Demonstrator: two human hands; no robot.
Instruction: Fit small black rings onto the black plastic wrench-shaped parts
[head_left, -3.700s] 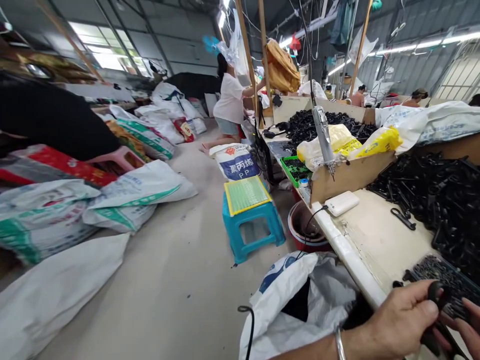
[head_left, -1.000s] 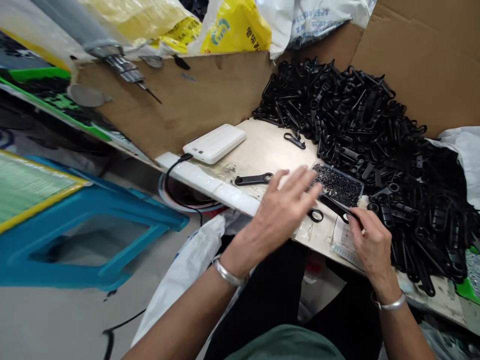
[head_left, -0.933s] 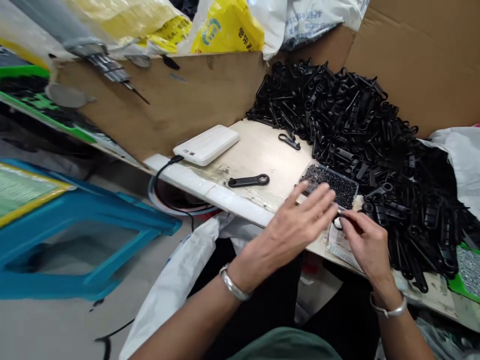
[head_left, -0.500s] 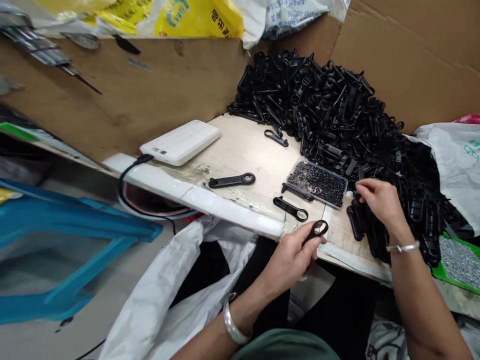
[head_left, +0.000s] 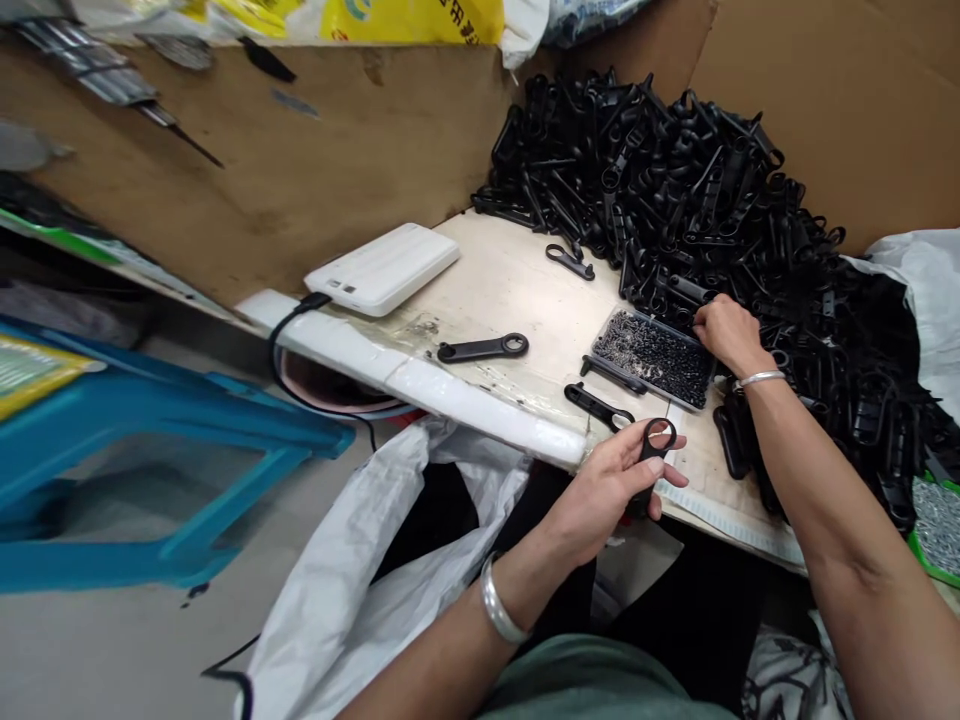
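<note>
My left hand (head_left: pixel 611 485) grips a black plastic arm with a ring end (head_left: pixel 649 448), in front of the table edge. The ring points up, and the lower part is partly hidden by my fingers. My right hand (head_left: pixel 727 332) reaches to the far right corner of a shallow clear tray (head_left: pixel 703 403) of small dark pieces, against the heap of black plastic parts (head_left: pixel 675 190). Its fingers are curled down and pinched together; what they hold, if anything, is hidden. Another ring-ended black arm (head_left: pixel 596 405) lies just beyond my left hand.
A white power bank (head_left: pixel 382 268) with a black cable sits at the table's left. Two more black arms lie on the board, one (head_left: pixel 484 348) near the front edge. Cardboard walls (head_left: pixel 847 110) stand behind. A green tray (head_left: pixel 937 520) with silvery pieces is far right; a blue stool (head_left: pixel 187 440) stands left.
My right hand has moved up and left, from the parts right of the clear tray to its far corner. My left hand has turned the black arm so its ring stands more upright.
</note>
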